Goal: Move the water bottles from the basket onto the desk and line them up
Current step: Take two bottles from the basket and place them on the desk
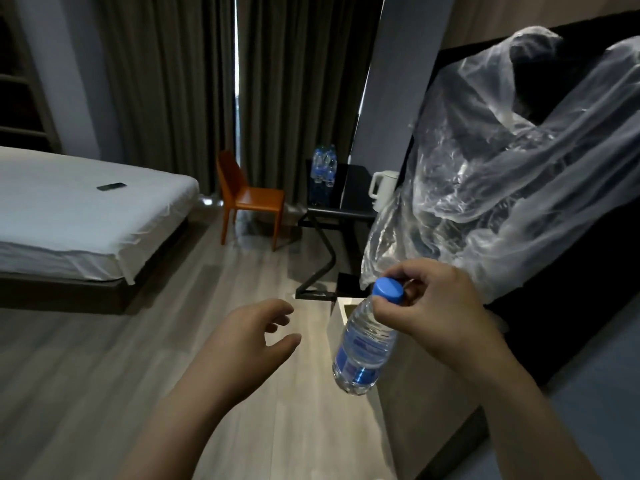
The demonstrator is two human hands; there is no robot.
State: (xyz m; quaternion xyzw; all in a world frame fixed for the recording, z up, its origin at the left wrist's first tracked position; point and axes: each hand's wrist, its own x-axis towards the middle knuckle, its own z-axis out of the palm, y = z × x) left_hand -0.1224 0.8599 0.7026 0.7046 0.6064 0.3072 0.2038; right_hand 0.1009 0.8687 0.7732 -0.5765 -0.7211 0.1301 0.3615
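One water bottle (363, 344) hangs at lower centre-right of the frame, pinched at the neck just under its blue cap (388, 289) by the thumb and curled fingers of the right hand (433, 306). Its long axis tilts, cap up and right, base down and left, so the body lies below and left of the fingers. The left hand (252, 337), at lower centre, holds nothing; its fingers are loosely spread just left of the bottle.

Several bottles (323, 164) stand clustered at the far end of the dark desk (346, 211) in mid-frame, well apart from both hands, with a white kettle (381, 188) nearer. The carry likely runs up the frame over open wooden floor (138, 341), between the orange chair (249, 197) on the left and the plastic-draped bulk (519, 168) on the right. The kettle and the desk's near edge need clearing.
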